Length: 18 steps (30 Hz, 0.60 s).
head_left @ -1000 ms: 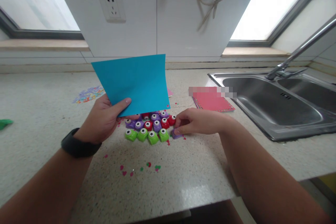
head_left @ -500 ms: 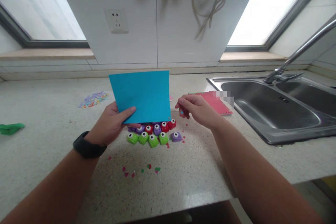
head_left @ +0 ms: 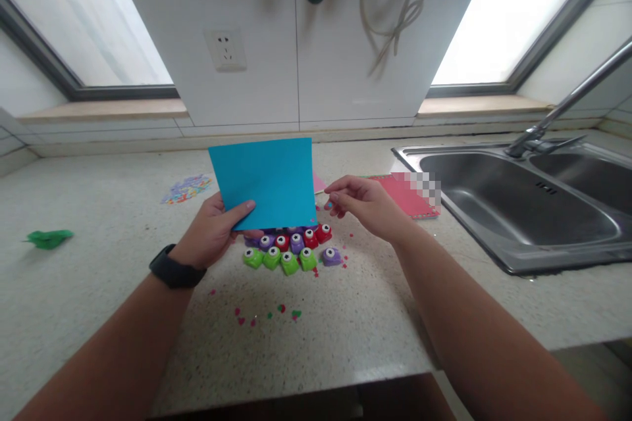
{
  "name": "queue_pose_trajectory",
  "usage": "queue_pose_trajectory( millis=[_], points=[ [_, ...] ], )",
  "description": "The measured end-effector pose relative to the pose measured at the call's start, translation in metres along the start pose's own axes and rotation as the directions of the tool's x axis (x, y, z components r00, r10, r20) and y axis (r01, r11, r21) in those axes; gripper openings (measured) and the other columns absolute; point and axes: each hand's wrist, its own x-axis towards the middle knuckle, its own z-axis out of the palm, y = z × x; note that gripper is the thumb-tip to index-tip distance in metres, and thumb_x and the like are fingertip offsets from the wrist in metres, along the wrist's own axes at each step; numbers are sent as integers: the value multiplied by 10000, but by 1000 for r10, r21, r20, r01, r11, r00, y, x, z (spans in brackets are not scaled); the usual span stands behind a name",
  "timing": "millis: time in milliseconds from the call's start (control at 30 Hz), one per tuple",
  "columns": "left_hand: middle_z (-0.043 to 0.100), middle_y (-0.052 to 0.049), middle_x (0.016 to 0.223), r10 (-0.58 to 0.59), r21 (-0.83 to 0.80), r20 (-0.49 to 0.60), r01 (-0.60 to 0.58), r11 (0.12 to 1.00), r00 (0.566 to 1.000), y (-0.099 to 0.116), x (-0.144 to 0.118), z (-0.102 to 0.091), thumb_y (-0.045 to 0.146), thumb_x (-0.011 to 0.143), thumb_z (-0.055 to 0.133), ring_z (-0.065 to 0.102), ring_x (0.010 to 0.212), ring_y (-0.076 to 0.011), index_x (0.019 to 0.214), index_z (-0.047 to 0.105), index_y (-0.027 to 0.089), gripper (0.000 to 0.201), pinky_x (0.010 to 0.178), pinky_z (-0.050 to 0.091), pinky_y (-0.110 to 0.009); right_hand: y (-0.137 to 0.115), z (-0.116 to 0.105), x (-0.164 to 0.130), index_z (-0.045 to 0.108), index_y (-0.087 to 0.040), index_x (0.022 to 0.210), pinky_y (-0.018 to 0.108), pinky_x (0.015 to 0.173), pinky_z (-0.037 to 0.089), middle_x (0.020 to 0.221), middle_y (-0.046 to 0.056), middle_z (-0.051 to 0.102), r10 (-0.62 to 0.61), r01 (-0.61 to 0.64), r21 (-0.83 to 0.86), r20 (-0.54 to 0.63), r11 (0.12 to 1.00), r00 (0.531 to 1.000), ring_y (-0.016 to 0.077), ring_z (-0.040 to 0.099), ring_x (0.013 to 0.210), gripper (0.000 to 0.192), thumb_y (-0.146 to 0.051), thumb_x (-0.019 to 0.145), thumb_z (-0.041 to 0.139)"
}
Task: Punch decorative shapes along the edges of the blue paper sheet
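Observation:
My left hand (head_left: 210,230), a black band on its wrist, grips a blue sheet of paper (head_left: 266,181) by its lower left corner, thumb in front and fingers behind. The sheet stands tilted above the counter. Small cut marks show near its lower right corner. My right hand (head_left: 358,204) is just right of the sheet, fingers curled, with a small blue paper piece (head_left: 330,205) at the fingertips. Under the sheet sit several craft punches: green ones (head_left: 289,263) in front, red (head_left: 310,237) and purple ones behind. A single purple punch (head_left: 331,256) lies apart.
Paper cutouts (head_left: 281,308) are scattered on the front counter, and a colourful pile (head_left: 186,189) lies back left. A green crumpled item (head_left: 48,239) is far left. Red paper (head_left: 407,194) lies beside the metal sink (head_left: 498,256). A pink sheet (head_left: 318,182) shows behind the blue one.
My right hand's fingertips have moved slightly left, nearer the blue sheet's edge, and the index finger is straighter. The small blue piece has shifted left with them. The view has tilted slightly.

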Motion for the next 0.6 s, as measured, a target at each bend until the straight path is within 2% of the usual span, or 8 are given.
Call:
queue_pose_trajectory(
  millis=[167,333,467,533,600],
  points=[
    [606,-124,1363,6,16,-21,-5,1000,1000,-1,1,-2,284,799,779,740,853,-231,1242,621,179,481,551,637,-274,0,-4,0,687,-159,986,311,664,518,827,50,689,-43,43,-25,-10,999,999,147,631,723,240,-356,853,725],
    [598,-121,1376,6,17,-18,-6,1000,1000,-1,1,-1,283,806,776,738,832,-212,1312,591,197,546,591,652,-293,-1,-9,0,692,-184,1029,295,681,522,913,54,682,-90,92,-91,24,992,996,148,613,795,263,-354,836,748],
    [628,-126,1330,11,58,17,-12,998,1000,0,-3,1,302,820,765,740,790,-205,1350,556,204,578,595,652,-301,-4,0,0,661,-176,1073,297,648,548,981,76,674,-14,12,47,39,999,999,169,649,827,312,-416,876,694],
    [669,-132,1251,-12,109,67,5,994,998,-1,-6,2,341,833,753,737,702,-202,1335,549,191,562,589,649,-323,-4,7,0,639,-171,1041,298,618,548,895,60,672,30,-45,149,101,988,994,162,661,749,310,-444,898,660],
    [696,-131,1185,-48,171,131,25,985,990,-2,-9,5,391,851,729,727,642,-207,1344,523,191,571,581,642,-348,-4,12,0,624,-165,951,289,582,528,758,29,648,42,-72,183,163,980,986,141,635,633,308,-471,915,630]
  ],
)
